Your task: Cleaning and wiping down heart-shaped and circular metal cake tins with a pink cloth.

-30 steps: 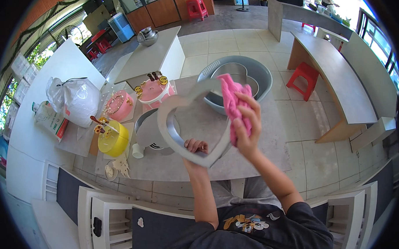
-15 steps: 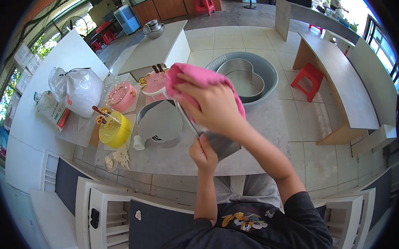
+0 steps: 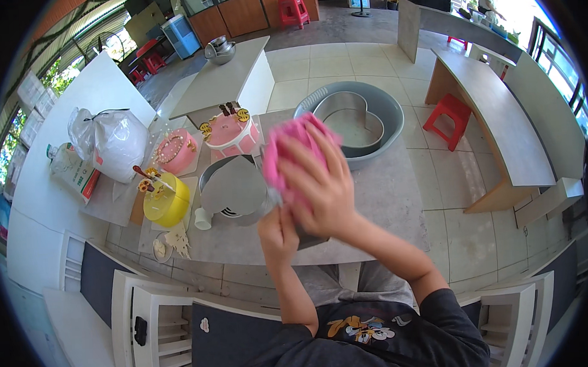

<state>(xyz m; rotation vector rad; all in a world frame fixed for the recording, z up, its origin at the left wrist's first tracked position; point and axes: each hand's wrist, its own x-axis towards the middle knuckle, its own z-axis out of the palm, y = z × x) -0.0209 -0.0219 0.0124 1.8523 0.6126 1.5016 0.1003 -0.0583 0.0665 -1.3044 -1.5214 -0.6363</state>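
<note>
My left hand [image 3: 278, 237] is closed on the edge of a straight-sided grey metal cake mould [image 3: 313, 241], mostly hidden behind my hands. A bunched pink cloth [image 3: 291, 141] is under the fingers of my right hand [image 3: 323, 189], which presses it against the mould; both are smeared by motion. Just left of my hands is a round metal cake mould [image 3: 205, 183] with grey discs [image 3: 236, 185] on it. Beyond my right hand, a heart-shaped metal mould [image 3: 350, 120] sits in a grey-blue plastic basin [image 3: 395, 118].
On the table [image 3: 373, 213] stand a yellow cake [image 3: 167, 204], a pink cake [image 3: 175, 152] and a pink-and-white cake [image 3: 231, 134]. A white cup [image 3: 202, 219] is near the front left. White plastic bags [image 3: 118, 144] lie farther left. A red stool [image 3: 448, 121] stands right.
My right hand and the cloth have come down and nearer to me along the mould. My left hand has shifted slightly left, and less of the mould shows.
</note>
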